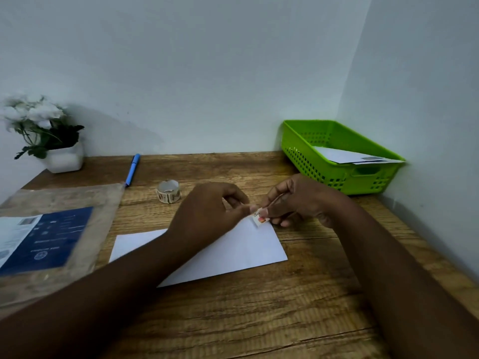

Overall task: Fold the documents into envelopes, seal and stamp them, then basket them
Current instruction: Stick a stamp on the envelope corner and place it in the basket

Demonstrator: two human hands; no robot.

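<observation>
Both hands' fingers (263,212) pinch stamp (260,218) over envelope (233,252).

One head-worn camera looks forward and down, close over the wooden desk (259,320), edges seemingly blurred.

Small home or office desk nook, wood-grain table (259,320) in a plain pale corner, potted white flowers (44,133) far left, blue pen (132,169), green basket (311,156) of envelopes far right
</observation>
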